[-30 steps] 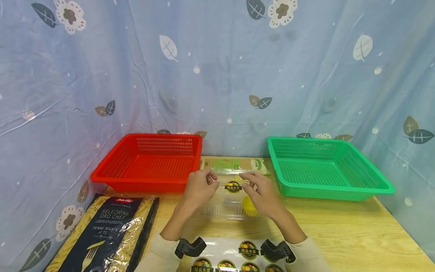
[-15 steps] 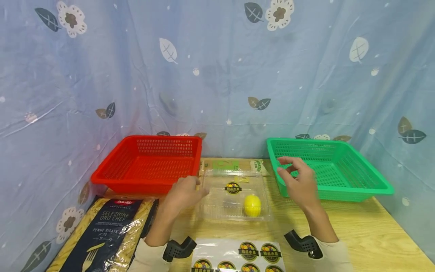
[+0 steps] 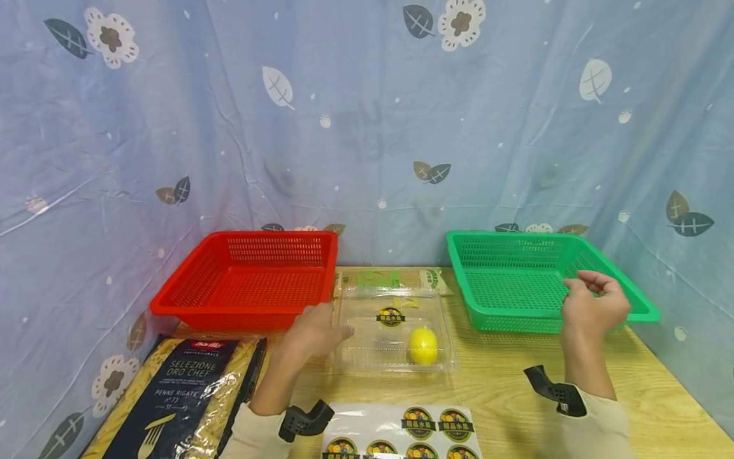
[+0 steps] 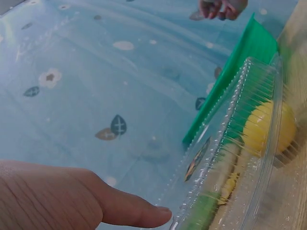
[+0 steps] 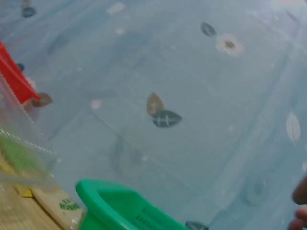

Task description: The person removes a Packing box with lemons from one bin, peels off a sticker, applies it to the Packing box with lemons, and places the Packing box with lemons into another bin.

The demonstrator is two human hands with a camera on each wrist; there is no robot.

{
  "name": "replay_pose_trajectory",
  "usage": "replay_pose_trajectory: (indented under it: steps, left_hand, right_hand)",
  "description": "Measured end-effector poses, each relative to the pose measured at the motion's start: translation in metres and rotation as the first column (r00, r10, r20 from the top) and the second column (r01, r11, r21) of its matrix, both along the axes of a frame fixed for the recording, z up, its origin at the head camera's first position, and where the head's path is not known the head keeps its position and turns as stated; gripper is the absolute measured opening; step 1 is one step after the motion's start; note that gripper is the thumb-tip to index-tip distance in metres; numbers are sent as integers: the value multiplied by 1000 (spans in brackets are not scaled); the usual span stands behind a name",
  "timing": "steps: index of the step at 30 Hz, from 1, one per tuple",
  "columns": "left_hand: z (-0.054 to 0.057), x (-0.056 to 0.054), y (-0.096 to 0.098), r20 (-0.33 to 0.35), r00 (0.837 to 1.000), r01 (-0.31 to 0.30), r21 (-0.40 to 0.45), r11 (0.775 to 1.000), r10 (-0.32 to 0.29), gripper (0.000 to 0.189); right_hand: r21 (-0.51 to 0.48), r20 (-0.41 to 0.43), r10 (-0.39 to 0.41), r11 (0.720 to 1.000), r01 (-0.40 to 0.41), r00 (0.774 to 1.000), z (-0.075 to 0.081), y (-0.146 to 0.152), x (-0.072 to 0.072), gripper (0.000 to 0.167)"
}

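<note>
A transparent hinged plastic box (image 3: pixel 367 350) sits with its lid down at the middle of the table. Through its wall shows a round yellow fruit (image 3: pixel 423 347), and a dark round label (image 3: pixel 390 317) is on the lid. My left hand (image 3: pixel 312 331) is beside the box's left edge, thumb stretched toward it; in the left wrist view the thumb (image 4: pixel 139 211) is right at the rim. My right hand (image 3: pixel 596 309) hangs above the right side of the green basket (image 3: pixel 476 319), fingers loosely bent and holding nothing. Only its fingertips (image 5: pixel 301 206) show in the right wrist view.
A red basket (image 3: pixel 229 312) stands at the back left, with a bag of penne (image 3: pixel 189 389) in front of it. A sheet of round labels (image 3: pixel 367 417) lies at the near edge. Behind the box lies a flat package (image 3: pixel 381 278); a blue curtain (image 3: pixel 367 127) hangs behind.
Both hands have come away from the lid. The right hand has swung right to over the green basket; the left has drawn back to the box's left side. The box has stayed put.
</note>
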State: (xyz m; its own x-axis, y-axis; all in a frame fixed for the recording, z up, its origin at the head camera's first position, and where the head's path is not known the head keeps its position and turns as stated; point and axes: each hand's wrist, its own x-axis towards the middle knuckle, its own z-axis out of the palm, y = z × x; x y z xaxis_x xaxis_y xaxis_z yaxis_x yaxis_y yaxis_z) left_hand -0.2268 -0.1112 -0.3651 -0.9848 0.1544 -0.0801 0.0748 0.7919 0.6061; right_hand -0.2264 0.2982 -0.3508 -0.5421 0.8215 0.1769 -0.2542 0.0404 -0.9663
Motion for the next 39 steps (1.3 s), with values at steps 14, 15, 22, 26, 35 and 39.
replay_pose_trajectory:
  steps: [14, 15, 22, 26, 35, 39]
  left_hand:
    - [-9, -1, 6, 84, 995, 47, 28, 999, -49, 35]
    - [-10, -1, 6, 93, 994, 47, 49, 998, -51, 35]
    - [-14, -2, 4, 177, 982, 25, 260, 965, -73, 30]
    - [-17, -3, 4, 226, 969, 0, 390, 921, -95, 39]
    - [-18, -12, 3, 261, 953, -36, 604, 796, -154, 35]
    - [-13, -11, 2, 222, 970, -60, 624, 779, -102, 31]
  right_hand:
    - [-424, -97, -350, 861, 280, 932, -39, 34, -11, 32]
    - [-441, -87, -341, 856, 271, 936, -42, 36, -11, 32]
    - [-663, -97, -230, 740, 110, 968, -55, 44, -9, 39]
    - [-747, -133, -209, 664, 41, 969, -56, 49, -10, 40]
    - [-781, -129, -207, 624, 30, 970, -52, 54, -9, 23]
    - [-778, -130, -197, 628, 24, 972, -50, 54, -9, 22]
